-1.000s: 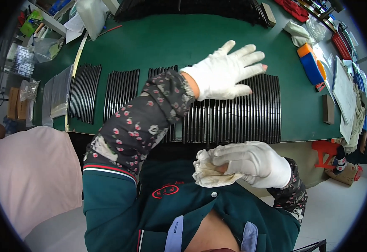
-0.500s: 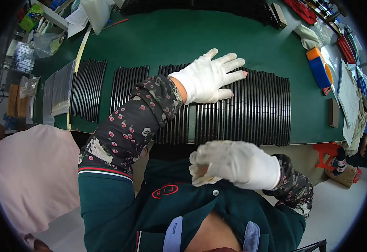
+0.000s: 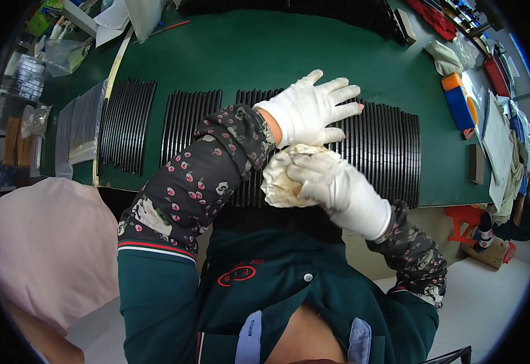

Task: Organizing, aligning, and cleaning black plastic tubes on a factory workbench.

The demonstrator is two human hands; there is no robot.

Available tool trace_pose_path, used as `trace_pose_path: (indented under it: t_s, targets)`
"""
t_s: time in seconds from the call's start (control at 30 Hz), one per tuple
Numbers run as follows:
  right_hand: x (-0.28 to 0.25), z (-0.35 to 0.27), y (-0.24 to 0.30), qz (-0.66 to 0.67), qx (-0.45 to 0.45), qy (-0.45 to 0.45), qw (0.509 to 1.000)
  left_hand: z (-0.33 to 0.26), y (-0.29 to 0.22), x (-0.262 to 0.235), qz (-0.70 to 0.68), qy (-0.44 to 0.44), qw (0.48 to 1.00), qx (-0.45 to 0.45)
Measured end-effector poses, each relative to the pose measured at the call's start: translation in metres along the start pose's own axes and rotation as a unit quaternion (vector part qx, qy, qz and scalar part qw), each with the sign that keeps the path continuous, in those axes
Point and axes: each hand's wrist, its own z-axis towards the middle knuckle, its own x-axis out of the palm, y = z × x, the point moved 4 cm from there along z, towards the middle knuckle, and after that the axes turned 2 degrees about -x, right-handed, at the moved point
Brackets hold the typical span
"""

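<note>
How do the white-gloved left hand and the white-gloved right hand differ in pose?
The white-gloved left hand spreads its fingers over the glossy black rods; the white-gloved right hand curls around a crumpled cream cloth. The left hand sits farther across the green tabletop; the right hand is nearer its front edge. Both are gloved in white.

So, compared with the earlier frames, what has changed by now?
The white-gloved right hand has moved forward and leftward, bringing its crumpled cream cloth over the slim, shiny black rods. The white-gloved left hand, fingers spread, has shifted left across them. The right hand's hold on the cloth and the rods' side-by-side layout look unchanged.
</note>
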Motion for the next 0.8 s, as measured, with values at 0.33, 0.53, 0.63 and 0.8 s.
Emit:
trace_pose_path:
  t_s: [0.33,0.53,0.63,0.8]
  targets:
    - [-0.047,-0.036,0.016,0.263,0.124,-0.066,0.955,-0.010,0.001,-0.020,0.008,-0.087,0.996,-0.025]
    - [-0.025,0.013,-0.002,0.008,0.070,-0.171,0.983,-0.060,0.036,-0.010,0.080,0.058,0.994,-0.054]
    - [0.015,0.020,0.003,0.034,0.016,-0.014,0.999,-0.058,0.034,-0.004,0.146,0.031,0.988,-0.042]
    - [0.014,0.013,0.043,0.198,-0.036,0.165,0.965,-0.055,0.028,-0.014,0.035,0.039,0.996,-0.074]
